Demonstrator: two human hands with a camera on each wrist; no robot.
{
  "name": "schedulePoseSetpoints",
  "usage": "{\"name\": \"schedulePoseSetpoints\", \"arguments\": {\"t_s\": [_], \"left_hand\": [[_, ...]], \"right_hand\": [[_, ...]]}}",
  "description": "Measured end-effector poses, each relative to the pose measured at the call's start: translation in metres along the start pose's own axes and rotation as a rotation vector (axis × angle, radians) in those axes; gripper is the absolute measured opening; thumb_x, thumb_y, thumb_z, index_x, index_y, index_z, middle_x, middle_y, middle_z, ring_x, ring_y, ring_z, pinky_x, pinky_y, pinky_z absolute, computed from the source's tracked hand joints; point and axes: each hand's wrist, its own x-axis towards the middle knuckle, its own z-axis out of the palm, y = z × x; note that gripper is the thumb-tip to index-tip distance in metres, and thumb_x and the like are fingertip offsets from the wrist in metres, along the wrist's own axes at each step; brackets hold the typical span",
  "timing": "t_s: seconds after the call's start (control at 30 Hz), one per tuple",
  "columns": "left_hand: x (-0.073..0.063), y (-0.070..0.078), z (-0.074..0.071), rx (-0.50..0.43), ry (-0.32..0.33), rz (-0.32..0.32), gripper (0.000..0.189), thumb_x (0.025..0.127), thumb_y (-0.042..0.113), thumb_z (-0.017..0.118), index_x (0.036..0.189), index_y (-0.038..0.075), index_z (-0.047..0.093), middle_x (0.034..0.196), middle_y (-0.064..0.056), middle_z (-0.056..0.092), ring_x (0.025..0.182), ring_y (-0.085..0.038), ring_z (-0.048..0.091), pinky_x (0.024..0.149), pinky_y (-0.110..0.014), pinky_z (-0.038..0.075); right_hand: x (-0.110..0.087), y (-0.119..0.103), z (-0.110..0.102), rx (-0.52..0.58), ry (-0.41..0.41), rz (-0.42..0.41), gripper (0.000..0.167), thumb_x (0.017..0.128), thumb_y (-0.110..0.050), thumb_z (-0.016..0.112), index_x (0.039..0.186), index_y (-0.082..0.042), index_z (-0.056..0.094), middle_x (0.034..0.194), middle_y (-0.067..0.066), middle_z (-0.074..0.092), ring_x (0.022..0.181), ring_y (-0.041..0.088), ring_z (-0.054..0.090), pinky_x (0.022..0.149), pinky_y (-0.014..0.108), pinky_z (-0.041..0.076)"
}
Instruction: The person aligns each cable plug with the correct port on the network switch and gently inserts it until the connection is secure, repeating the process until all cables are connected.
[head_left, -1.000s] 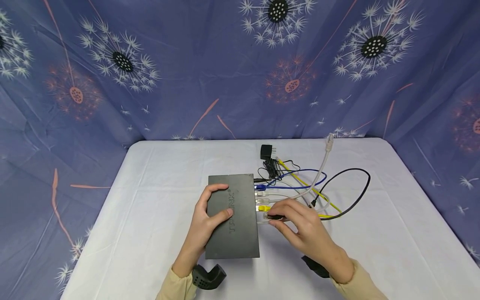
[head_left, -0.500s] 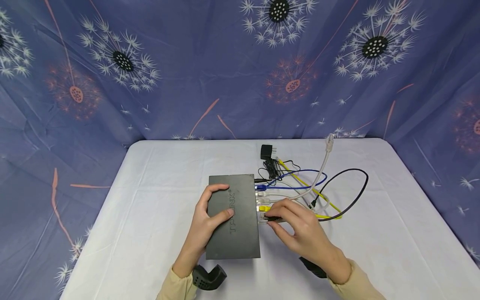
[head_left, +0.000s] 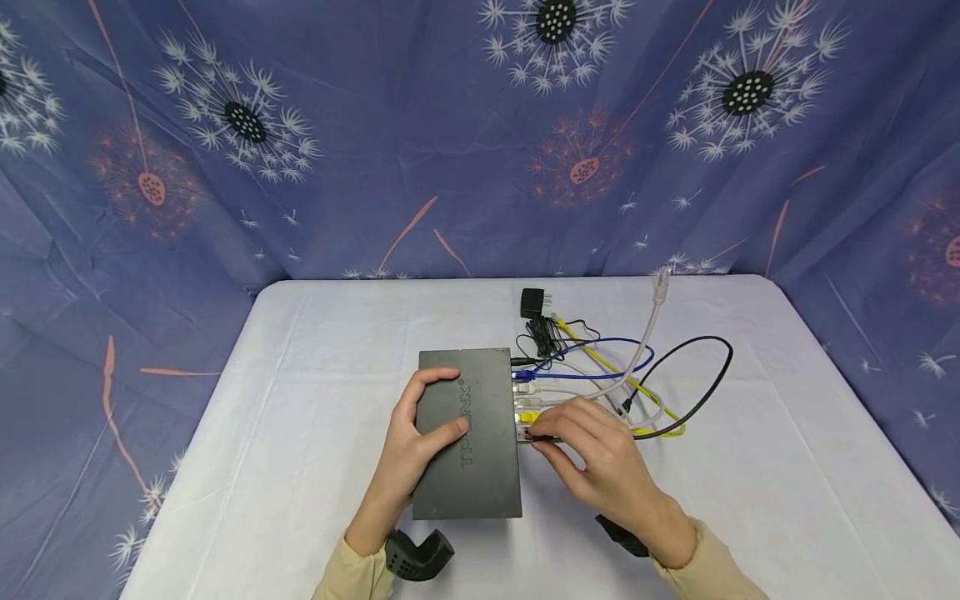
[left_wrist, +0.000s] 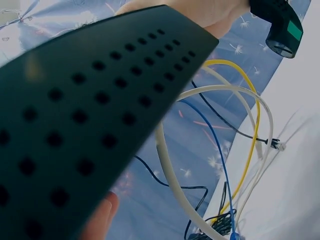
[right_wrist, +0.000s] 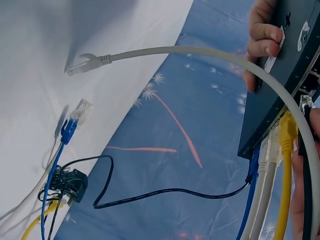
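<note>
A dark grey TP-LINK network switch (head_left: 480, 487) is held by my left hand (head_left: 401, 458), thumb and index finger on its top face and other fingers (right_wrist: 262, 47) underneath in the right wrist view. My right hand (head_left: 603, 454) pinches the plug end of a black network cable (head_left: 723, 379) at the port side. Its clear plug (right_wrist: 306, 103) is at a port beside the yellow plug (right_wrist: 288, 125); how deep it sits I cannot tell. Blue (head_left: 525, 376), white and grey network cables and a thin black power lead are in the same side.
A black power adapter (head_left: 532, 303) with a bundled cord lies behind the cables. One grey cable's loose end (head_left: 660, 287) stands up off the white tabletop (head_left: 322, 358). The black cable's far plug (head_left: 626, 407) lies among the looped cables. A patterned blue curtain (head_left: 420, 150) hangs behind.
My right hand has moved slightly left, bringing the black cable's plug from just off the switch up against its port side. The black cable's loop has shifted left. My left hand holds nearly still.
</note>
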Motion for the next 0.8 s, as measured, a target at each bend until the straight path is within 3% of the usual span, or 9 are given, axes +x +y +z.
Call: {"name": "schedulePoseSetpoints", "arguments": {"t_s": [0.8], "left_hand": [[-0.0015, 0.0003, -0.0020, -0.006, 0.000, -0.006, 0.052, 0.080, 0.007, 0.069, 0.127, 0.024, 0.055, 0.126, -0.010, 0.047, 0.104, -0.032, 0.046, 0.082, -0.045, 0.037]], "right_hand": [[-0.0020, 0.0022, 0.0022, -0.010, -0.028, -0.035, 0.025, 0.099, -0.020, 0.054, 0.087, -0.006, 0.070, 0.091, 0.001, 0.064, 0.082, 0.017, 0.060, 0.080, 0.026, 0.047]]}}
